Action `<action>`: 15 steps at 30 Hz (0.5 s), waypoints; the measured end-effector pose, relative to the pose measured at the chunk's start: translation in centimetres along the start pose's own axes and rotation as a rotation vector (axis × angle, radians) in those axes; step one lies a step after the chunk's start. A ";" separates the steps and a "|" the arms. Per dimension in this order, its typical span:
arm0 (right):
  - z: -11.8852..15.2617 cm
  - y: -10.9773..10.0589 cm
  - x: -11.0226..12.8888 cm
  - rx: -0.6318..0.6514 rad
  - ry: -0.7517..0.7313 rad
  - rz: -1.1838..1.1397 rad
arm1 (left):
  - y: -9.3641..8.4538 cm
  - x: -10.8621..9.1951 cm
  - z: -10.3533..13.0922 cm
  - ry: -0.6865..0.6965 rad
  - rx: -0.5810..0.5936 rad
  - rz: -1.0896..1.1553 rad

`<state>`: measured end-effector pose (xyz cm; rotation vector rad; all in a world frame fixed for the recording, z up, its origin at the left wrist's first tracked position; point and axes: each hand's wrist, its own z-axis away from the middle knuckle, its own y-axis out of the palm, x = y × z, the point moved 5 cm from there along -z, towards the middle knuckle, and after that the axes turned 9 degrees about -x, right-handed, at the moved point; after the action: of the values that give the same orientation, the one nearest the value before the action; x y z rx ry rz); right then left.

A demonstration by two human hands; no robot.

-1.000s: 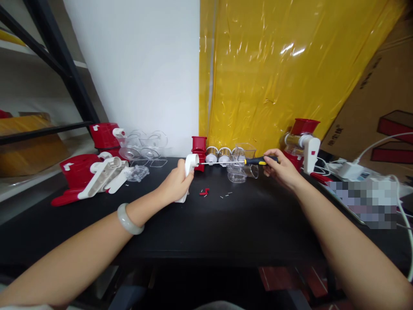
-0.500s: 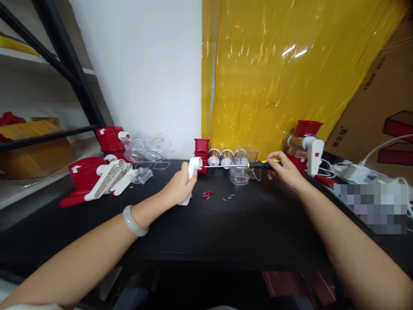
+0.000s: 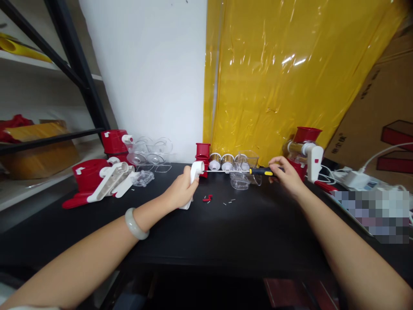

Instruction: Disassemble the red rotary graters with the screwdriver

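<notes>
My left hand (image 3: pixel 184 189) is closed round a white plastic part (image 3: pixel 195 169), held upright above the black table. In my right hand (image 3: pixel 285 174) is the black and yellow handle of a screwdriver (image 3: pixel 261 171), gripped at its end by the fingers. Its long shaft points left, and the tip reaches the round opening at the top of the white part. On the table below lie a small red piece (image 3: pixel 208 198) and several small screws (image 3: pixel 229 202). Behind the shaft stand metal drums (image 3: pixel 227 162) with white ends, a red part (image 3: pixel 203 150) and clear plastic parts (image 3: pixel 240 181).
Red and white assemblies stand at the left (image 3: pixel 92 176) and right (image 3: pixel 306 148). Clear plastic discs (image 3: pixel 150 151) sit at the back left. White cables and a charger (image 3: pixel 356 177) lie at the right, before a cardboard box (image 3: pixel 364 120). Shelves (image 3: pixel 29 196) are at far left.
The screwdriver handle has turned, its yellow marking now facing lower. Both hands keep their holds, and the whole view has shifted slightly.
</notes>
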<state>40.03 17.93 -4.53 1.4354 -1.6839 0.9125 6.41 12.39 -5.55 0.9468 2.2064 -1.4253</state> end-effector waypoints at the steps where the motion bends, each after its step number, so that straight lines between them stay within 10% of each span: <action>1: 0.1 0.0 0.2 0.005 -0.011 -0.069 | 0.0 0.0 0.0 0.007 -0.003 -0.009; 15: -0.2 0.0 -0.7 -0.021 0.070 0.085 | -0.1 0.0 0.1 -0.001 -0.013 -0.057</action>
<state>40.13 18.44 -5.06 1.3112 -1.7082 0.9780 6.33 12.28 -5.55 0.8857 2.2561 -1.4341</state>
